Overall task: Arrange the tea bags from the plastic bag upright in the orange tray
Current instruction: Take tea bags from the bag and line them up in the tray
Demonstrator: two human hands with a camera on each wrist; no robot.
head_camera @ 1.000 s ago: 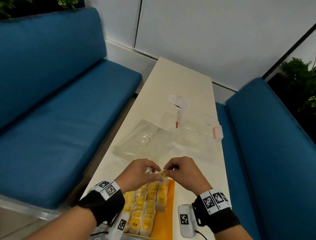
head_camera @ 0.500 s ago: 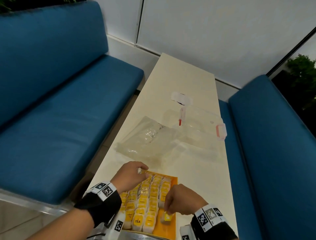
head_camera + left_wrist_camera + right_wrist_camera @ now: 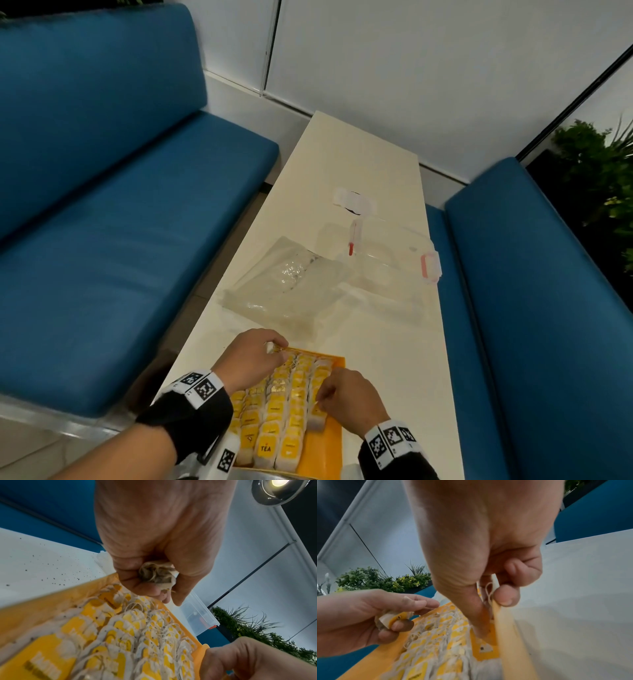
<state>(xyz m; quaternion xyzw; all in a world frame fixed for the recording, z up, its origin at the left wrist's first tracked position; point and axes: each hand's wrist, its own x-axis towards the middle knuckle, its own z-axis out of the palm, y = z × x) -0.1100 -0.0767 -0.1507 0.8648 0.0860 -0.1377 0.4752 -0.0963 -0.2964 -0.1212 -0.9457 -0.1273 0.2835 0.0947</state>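
Observation:
The orange tray (image 3: 334,442) lies at the table's near edge, holding several rows of yellow-tagged tea bags (image 3: 274,418) standing upright. My left hand (image 3: 279,347) hovers over the tray's far left corner and grips a small bunch of tea bags (image 3: 157,574), seen also in the right wrist view as the bunch of tea bags (image 3: 393,616). My right hand (image 3: 318,402) is at the right-most row and pinches the top of one tea bag (image 3: 489,592), its thumb reaching down into the tray. The clear plastic bag (image 3: 284,284) lies flat beyond the tray.
A clear lidded box (image 3: 387,260) with red latches sits behind the bag, on the right. A torn white sticker (image 3: 354,204) marks the table farther back. Blue benches (image 3: 120,240) flank the narrow white table (image 3: 387,377); plants stand at far right.
The hands, together at the tray's far edge a second ago, parted. My right hand carried one tea bag back to the tray's right row and now holds it there. My left hand stayed.

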